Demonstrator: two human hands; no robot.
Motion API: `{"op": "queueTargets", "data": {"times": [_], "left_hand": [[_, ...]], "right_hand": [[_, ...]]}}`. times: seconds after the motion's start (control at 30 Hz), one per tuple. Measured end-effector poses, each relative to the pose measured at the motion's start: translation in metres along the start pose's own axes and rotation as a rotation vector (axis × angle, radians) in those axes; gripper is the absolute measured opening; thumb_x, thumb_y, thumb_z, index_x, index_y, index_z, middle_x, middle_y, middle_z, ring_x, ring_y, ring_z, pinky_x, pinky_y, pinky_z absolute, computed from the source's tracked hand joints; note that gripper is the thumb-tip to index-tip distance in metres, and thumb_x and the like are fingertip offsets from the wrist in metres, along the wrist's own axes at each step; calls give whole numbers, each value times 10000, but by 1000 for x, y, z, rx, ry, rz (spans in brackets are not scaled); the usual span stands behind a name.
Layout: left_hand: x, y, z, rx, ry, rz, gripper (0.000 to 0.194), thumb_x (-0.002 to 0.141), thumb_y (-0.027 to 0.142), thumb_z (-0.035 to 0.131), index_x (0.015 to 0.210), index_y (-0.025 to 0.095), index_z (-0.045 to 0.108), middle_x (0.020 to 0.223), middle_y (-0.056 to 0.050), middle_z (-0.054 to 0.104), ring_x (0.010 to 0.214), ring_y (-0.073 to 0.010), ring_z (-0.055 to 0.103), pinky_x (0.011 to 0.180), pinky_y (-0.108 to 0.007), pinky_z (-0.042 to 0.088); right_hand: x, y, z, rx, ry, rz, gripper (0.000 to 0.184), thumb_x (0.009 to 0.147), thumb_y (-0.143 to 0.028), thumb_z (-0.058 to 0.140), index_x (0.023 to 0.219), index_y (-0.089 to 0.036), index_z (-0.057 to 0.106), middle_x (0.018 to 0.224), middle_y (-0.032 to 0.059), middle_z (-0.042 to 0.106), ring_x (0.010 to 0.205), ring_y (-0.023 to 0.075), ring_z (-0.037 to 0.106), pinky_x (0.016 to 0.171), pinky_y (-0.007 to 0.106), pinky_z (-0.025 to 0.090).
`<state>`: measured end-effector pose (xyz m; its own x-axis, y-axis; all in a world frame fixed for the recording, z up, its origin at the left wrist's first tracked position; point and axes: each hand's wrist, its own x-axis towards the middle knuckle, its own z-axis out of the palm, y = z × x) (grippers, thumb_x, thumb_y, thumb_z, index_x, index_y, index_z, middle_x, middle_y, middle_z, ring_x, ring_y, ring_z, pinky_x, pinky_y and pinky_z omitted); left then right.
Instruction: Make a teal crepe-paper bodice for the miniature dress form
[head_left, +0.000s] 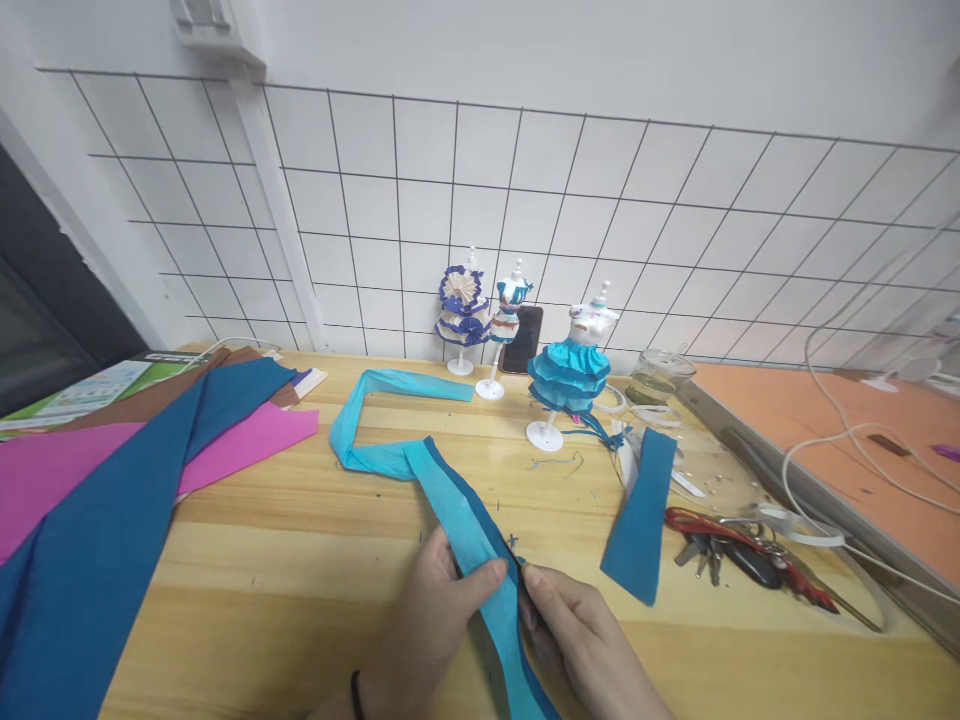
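Note:
My left hand (431, 615) and my right hand (581, 635) meet at the bottom middle, both pinched on a long light-blue crepe paper strip (457, 505) that lies over a darker blue strip (463, 490). The left thumb presses on top of the light strip; the right fingers grip its right edge. The strip runs away from me, loops left and ends near the small mannequins. A black band is on my left wrist.
Large dark-blue (97, 520) and pink (52, 465) paper sheets cover the wooden table (300, 560) at left. Three small mannequins in paper dresses (566, 375) stand at the back. A short dark-blue strip (641, 510), keys and red-handled scissors (739, 550), a glass jar (660, 378) and cables lie right.

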<state>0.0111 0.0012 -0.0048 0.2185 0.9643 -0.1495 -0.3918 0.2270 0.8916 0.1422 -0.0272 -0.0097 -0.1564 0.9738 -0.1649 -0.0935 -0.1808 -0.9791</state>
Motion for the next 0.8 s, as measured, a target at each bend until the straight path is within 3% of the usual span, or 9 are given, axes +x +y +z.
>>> {"op": "queueTargets", "data": {"times": [0.33, 0.53, 0.8], "left_hand": [[0, 1, 0, 0, 8, -25, 285, 616, 192, 719, 875, 155, 604, 890, -69, 697, 845, -228, 624, 770, -340, 475], [0, 8, 1, -111, -7, -62, 281, 615, 225, 718, 867, 143, 625, 880, -77, 696, 839, -236, 620, 786, -358, 467], [3, 12, 1, -191, 13, -37, 357, 546, 196, 755, 874, 142, 623, 862, -73, 697, 804, -238, 629, 756, -353, 475]], "right_hand": [[0, -1, -1, -26, 2, -11, 432, 801, -535, 446, 551, -208, 316, 541, -61, 224, 513, 104, 200, 476, 242, 169], [0, -9, 0, -107, 4, -26, 439, 791, -545, 449, 544, -205, 321, 542, -57, 230, 519, 106, 201, 480, 247, 172], [-3, -7, 1, -33, -53, 13, 394, 807, -508, 453, 592, -192, 362, 594, -44, 261, 566, 109, 234, 502, 236, 202]]}}
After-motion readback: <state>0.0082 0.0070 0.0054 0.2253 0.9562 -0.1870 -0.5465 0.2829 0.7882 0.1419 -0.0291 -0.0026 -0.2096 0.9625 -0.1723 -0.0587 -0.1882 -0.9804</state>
